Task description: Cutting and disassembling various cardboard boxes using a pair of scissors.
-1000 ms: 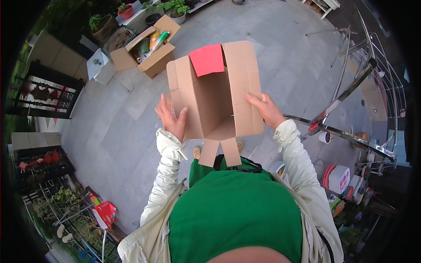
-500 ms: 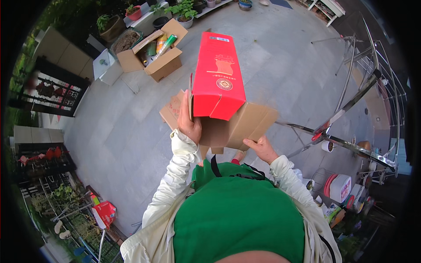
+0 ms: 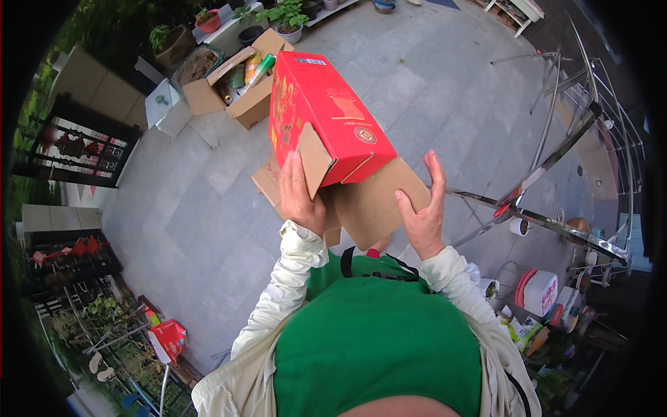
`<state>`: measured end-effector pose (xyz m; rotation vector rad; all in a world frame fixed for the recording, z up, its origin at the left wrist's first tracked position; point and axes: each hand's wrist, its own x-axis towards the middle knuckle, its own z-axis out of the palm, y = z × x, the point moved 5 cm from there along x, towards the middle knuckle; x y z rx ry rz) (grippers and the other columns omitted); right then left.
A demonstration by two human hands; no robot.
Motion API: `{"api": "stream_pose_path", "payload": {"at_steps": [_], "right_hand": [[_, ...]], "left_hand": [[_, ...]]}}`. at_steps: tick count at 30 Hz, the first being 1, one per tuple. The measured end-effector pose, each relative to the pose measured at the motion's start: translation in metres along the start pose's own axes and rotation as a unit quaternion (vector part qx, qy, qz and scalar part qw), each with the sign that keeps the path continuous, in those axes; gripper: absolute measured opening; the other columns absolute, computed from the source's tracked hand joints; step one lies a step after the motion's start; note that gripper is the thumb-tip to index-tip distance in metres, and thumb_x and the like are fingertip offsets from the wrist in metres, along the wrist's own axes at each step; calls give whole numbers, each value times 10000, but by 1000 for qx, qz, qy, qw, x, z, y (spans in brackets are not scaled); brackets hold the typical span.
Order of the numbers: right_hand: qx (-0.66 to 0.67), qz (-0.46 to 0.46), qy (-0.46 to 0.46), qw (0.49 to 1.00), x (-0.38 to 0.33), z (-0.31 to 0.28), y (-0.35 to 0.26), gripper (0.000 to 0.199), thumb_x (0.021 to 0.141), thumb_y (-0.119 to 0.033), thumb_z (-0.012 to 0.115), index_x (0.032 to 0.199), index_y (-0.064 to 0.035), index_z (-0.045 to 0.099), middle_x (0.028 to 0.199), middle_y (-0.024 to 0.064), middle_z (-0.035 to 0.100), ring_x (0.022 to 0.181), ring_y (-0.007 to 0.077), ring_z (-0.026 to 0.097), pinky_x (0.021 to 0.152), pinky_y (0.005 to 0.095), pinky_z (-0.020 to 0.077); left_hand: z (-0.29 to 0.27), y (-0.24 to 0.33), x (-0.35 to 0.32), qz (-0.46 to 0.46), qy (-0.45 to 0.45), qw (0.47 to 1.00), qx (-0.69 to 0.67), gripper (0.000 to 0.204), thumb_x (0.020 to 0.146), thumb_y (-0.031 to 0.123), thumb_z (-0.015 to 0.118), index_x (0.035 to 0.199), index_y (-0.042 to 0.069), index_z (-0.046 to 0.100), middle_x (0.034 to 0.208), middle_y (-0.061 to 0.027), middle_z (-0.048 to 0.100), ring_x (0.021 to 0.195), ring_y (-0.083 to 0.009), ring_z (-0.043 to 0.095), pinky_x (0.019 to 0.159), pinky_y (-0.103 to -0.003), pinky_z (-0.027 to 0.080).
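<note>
A red cardboard box [image 3: 347, 115] with gold print is tilted in front of me, its brown inner flaps folded out toward me. My left hand [image 3: 303, 198] holds it at the near left, fingers stretched along the small brown flap [image 3: 316, 156]; its thumb is hidden. My right hand [image 3: 425, 215] stands at the right of the larger brown flap [image 3: 379, 201], thumb and fingers spread apart. The thumb tip overlaps that flap's edge; I cannot tell if it touches. Behind and below the red box, more brown cardboard [image 3: 267, 184] shows in part.
An open brown carton [image 3: 253, 108] with cans and tubes stands at the far left, next to a white foam box [image 3: 167, 108]. Potted plants [image 3: 290, 24] line the back. A metal frame [image 3: 545, 184] stands at the right. A red bag [image 3: 167, 340] lies at the lower left.
The red box has turned, its far end swinging left and its patterned left side now showing. My right hand has let go of the large flap's lower edge and risen with fingers spread.
</note>
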<state>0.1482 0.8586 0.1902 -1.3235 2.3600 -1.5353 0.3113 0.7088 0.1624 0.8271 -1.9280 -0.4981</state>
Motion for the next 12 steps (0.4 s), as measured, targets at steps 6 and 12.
{"api": "stream_pose_path", "payload": {"at_steps": [6, 12], "right_hand": [[128, 83, -19, 988, -8, 10, 7, 666, 796, -25, 614, 1378, -10, 289, 1394, 182, 356, 1275, 295, 387, 1045, 386, 331], [169, 145, -25, 974, -18, 12, 24, 688, 824, -50, 609, 1408, -47, 244, 1414, 173, 337, 1303, 300, 359, 1059, 390, 316]], "left_hand": [[-2, 1, -2, 8, 8, 1000, 16, 649, 669, -182, 472, 1299, -32, 439, 1263, -234, 493, 1162, -392, 486, 975, -432, 394], [-4, 2, -5, 8, -10, 999, 45, 614, 703, -128, 499, 1301, 8, 464, 1271, -233, 487, 1136, -392, 503, 953, -461, 397]]}}
